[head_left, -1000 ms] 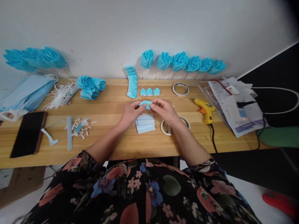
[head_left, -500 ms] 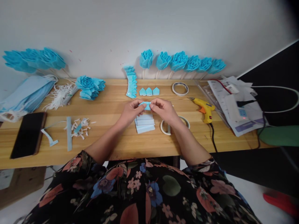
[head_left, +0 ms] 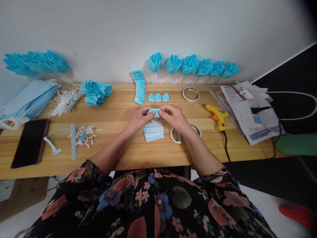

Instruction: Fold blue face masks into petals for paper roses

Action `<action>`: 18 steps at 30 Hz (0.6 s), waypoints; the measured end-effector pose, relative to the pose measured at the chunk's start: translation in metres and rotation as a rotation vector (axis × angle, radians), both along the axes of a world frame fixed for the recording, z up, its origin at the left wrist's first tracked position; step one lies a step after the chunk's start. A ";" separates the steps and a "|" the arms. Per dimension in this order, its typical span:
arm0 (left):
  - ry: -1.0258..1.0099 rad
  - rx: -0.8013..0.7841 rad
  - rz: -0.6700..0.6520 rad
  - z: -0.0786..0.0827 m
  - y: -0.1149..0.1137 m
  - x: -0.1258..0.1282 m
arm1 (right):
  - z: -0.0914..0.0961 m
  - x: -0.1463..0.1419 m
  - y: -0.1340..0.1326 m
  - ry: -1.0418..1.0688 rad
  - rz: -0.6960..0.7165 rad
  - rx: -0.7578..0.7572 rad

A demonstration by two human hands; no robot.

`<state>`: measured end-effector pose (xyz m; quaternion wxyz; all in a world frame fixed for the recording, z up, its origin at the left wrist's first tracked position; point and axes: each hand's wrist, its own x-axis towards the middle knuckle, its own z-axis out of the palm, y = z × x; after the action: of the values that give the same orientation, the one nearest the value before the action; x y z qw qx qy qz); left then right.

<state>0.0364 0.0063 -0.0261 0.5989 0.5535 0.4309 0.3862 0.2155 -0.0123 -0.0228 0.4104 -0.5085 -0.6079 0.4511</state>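
Note:
My left hand (head_left: 143,118) and my right hand (head_left: 171,115) pinch the two ends of a small blue fabric piece (head_left: 156,113) over the middle of the table. Its top edge looks folded; the fingers hide its ends. Just below it lies a stack of pale blue fabric pieces (head_left: 154,132). Beyond my hands, three folded blue petals (head_left: 158,97) sit in a row. To their left is a strip of overlapping blue petals (head_left: 140,87). White-handled scissors (head_left: 176,136) lie partly hidden under my right wrist.
A yellow glue gun (head_left: 216,115) and a tape roll (head_left: 191,94) lie to the right, near papers and a power strip (head_left: 250,115). Blue fabric flowers (head_left: 189,65) lean on the wall. At left are a phone (head_left: 31,142), face masks (head_left: 32,97), white scraps (head_left: 85,136) and more flowers (head_left: 95,92).
Almost nothing differs. Both hands keep hold of the blue fabric piece at the same spot, with only a slight shift of the piece between the fingers.

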 end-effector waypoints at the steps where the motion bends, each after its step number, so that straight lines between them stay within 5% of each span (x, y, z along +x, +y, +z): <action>1: 0.008 -0.003 0.004 0.000 0.000 0.000 | 0.000 0.000 0.000 -0.002 0.001 -0.002; 18: 0.049 -0.038 -0.014 0.001 0.000 0.001 | 0.003 0.001 -0.001 0.041 0.008 0.021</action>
<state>0.0375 0.0062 -0.0253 0.6013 0.5542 0.4491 0.3600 0.2162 -0.0135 -0.0196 0.4263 -0.4926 -0.6061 0.4564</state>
